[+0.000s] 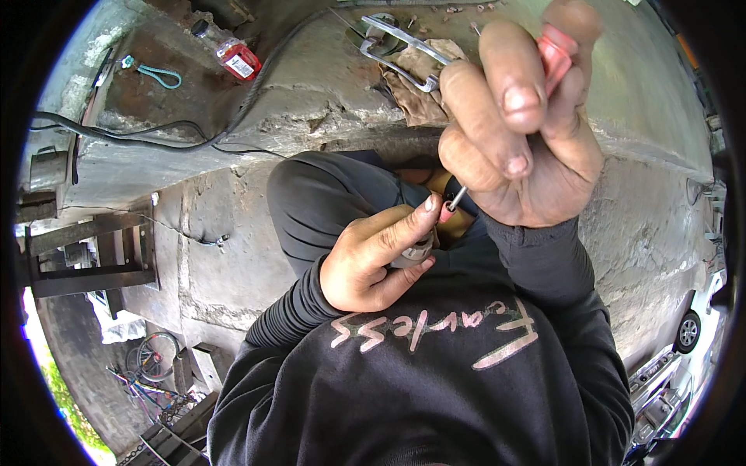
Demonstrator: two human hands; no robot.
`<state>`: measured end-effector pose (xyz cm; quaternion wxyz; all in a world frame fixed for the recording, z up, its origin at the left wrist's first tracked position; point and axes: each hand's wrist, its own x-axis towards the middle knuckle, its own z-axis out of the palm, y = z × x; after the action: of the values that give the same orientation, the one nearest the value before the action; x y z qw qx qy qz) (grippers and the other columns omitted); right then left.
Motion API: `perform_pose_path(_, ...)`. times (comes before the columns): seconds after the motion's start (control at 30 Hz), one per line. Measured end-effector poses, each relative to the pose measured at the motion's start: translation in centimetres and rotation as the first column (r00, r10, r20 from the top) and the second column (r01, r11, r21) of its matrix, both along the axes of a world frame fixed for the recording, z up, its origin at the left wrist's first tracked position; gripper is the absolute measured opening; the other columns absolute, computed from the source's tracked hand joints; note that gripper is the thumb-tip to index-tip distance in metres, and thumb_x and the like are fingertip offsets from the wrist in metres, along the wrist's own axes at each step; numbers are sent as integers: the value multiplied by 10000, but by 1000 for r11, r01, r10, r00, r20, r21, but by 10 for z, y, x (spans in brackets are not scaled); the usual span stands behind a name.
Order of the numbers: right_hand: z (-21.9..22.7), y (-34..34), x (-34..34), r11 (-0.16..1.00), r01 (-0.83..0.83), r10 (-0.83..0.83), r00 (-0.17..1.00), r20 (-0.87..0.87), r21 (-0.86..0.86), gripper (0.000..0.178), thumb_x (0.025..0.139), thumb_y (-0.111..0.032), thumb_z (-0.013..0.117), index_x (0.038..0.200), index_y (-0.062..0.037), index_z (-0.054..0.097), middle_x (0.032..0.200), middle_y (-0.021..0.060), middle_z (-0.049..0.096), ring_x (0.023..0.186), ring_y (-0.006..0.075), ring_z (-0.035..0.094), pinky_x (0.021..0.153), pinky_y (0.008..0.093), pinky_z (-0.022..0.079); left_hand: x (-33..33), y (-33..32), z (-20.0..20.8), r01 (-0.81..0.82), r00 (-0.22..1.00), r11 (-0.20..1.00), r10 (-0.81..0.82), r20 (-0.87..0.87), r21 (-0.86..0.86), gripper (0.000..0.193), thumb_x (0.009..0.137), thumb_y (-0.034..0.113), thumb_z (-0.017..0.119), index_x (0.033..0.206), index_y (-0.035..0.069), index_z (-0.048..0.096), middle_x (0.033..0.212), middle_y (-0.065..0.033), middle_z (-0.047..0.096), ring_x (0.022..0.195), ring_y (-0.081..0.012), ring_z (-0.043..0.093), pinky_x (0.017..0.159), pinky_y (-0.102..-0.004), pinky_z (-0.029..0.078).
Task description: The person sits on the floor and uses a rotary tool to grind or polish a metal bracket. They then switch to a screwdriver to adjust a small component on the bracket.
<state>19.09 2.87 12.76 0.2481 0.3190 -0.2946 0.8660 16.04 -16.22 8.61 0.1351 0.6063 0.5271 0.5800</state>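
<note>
My right hand [521, 132] is raised close to the camera, its fingers closed around a screwdriver with a red handle [556, 60]. A thin metal shaft [460, 198] shows below that hand, though the fingers hide the stretch between it and the handle. The shaft's lower end meets a small red piece [447, 212] at the fingertips of my left hand [377, 256]. Closed around a grey round part [414, 253], the left hand covers most of it. Both hands are above my lap, in front of my black sweatshirt.
Ahead, a two-armed metal tool [381, 64] lies on a brown cloth [416, 105]. A clear bottle of red liquid [237, 58], a teal cord loop [161, 75] and a black cable [194, 146] are at the far left. A metal frame [93, 276] stands left, a bicycle [155, 357] behind it.
</note>
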Motion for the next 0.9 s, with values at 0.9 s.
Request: perform_pose_path(0.9,-9,2,-3,995,96,-97,992,81,8,363,962,-228,494,1226,19,469,919,141,572,666,142,530,508,217,433,-1,1,-4,51,997,998,-53,63,25,798,736,-160,617,1447,53,324,1151,-191,586,786,-225,640,702,-295,520)
